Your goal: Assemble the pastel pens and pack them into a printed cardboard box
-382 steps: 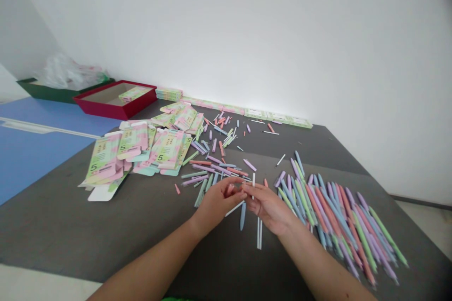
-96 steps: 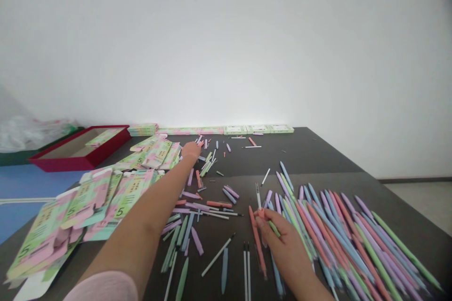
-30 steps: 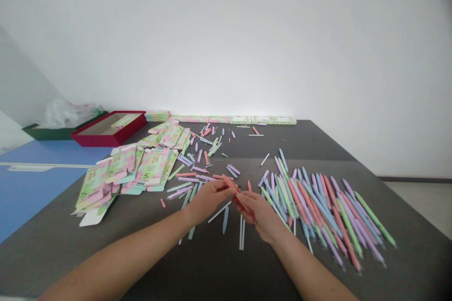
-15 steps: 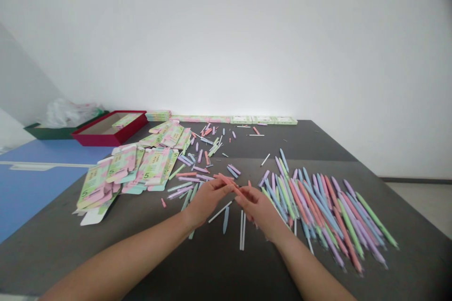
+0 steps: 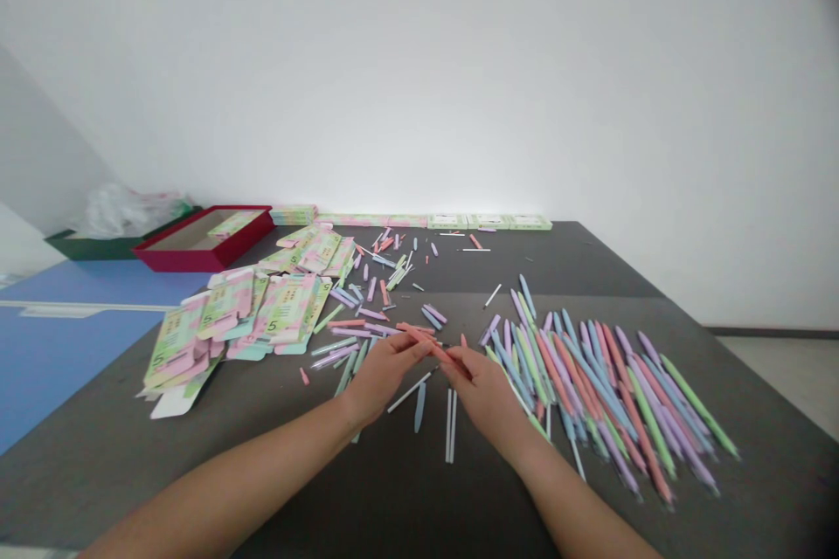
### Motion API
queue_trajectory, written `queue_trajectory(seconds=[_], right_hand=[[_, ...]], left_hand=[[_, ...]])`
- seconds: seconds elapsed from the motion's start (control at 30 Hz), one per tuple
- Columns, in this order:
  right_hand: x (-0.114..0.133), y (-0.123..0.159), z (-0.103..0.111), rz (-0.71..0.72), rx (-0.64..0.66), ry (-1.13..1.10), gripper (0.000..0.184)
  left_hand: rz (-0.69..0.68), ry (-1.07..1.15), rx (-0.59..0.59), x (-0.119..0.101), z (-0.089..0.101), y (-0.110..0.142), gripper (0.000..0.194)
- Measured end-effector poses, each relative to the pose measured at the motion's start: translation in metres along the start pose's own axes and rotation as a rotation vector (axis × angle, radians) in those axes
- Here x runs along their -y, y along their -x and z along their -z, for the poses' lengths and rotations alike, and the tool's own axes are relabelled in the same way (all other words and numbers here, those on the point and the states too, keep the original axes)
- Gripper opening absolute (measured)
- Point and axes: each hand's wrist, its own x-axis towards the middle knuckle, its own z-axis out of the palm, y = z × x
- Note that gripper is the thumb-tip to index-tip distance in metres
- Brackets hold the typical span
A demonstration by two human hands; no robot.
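- A matte white wall (image 5: 419,79) rises behind the dark grey table (image 5: 163,489), with flat pastel cardboard boxes (image 5: 281,307) at left.
- My right hand (image 5: 478,397) sits beside the fanned pastel plastic pens (image 5: 609,402); one slip could scatter them.
- My left hand (image 5: 384,376) and right fingertips pinch a slim salmon-pink plastic pen (image 5: 426,341) above the tabletop.

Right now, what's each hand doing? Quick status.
Left hand: closed, pinching a coral pastel pen.
Right hand: closed, fingers on the other end of the same pen.
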Motion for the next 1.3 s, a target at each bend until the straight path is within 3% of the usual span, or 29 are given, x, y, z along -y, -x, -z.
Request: queue_trajectory(seconds=[0.1,0.17,0.23,0.3,0.4,0.47,0.57,0.63,0.73,0.8,0.97,1.0,1.13,1.17,1.3], right_hand=[[-0.0008,0.0005,-0.0002,-0.181,0.247,-0.232,0.039],[-0.0025,-0.0002,-0.0001,-0.173,0.185,-0.203,0.034],[-0.0035,-0.0007,-0.0001,-0.046,0.007,-0.033,0.026],[-0.0029,-0.0001,-0.0002,0.029,-0.031,0.053,0.022],[-0.0011,0.0017,-0.0012,-0.124,0.229,-0.144,0.040],[-0.0011,0.0015,-0.0020,-0.200,0.290,-0.213,0.042],[-0.0025,-0.0003,-0.0019,-0.056,0.059,-0.007,0.027],[-0.0034,-0.0007,-0.0007,-0.012,0.001,0.019,0.023],[-0.0039,0.0003,0.0017,-0.178,0.243,-0.298,0.037],[-0.0039,0.0004,0.0021,-0.250,0.319,-0.423,0.041],[-0.0026,-0.0008,-0.0009,-0.047,0.038,-0.046,0.025],[-0.0022,-0.0003,-0.0011,-0.064,0.067,-0.068,0.026],[-0.0019,0.0025,-0.0003,-0.298,0.415,-0.399,0.041],[-0.0022,0.0026,-0.0002,-0.296,0.400,-0.396,0.040],[-0.0029,0.0015,-0.0016,-0.110,0.070,-0.143,0.032]], left_hand=[[0.032,0.071,0.062,0.0008,0.0001,0.0012,0.023],[0.022,0.044,0.054,-0.0002,0.0002,0.0027,0.022],[-0.006,-0.007,0.011,-0.0014,-0.0001,0.0042,0.022],[-0.011,-0.013,-0.008,-0.0025,-0.0006,0.0052,0.023],[0.022,0.036,0.039,-0.0035,-0.0008,0.0052,0.022],[0.029,0.034,0.066,-0.0032,-0.0003,0.0043,0.022],[0.013,-0.013,0.023,-0.0008,-0.0001,0.0031,0.024],[0.005,0.003,0.013,0.0003,-0.0007,0.0033,0.025],[0.008,0.042,0.108,-0.0019,-0.0018,0.0052,0.025],[0.006,0.000,0.126,-0.0052,-0.0022,0.0063,0.025],[0.007,-0.097,0.014,-0.0081,-0.0030,0.0064,0.024],[0.009,-0.076,0.033,-0.0079,-0.0030,0.0063,0.024],[0.004,-0.003,0.168,-0.0077,-0.0006,0.0067,0.024],[0.000,-0.022,0.170,-0.0078,0.0004,0.0069,0.024],[0.006,-0.117,0.080,-0.0070,0.0027,0.0078,0.024]])
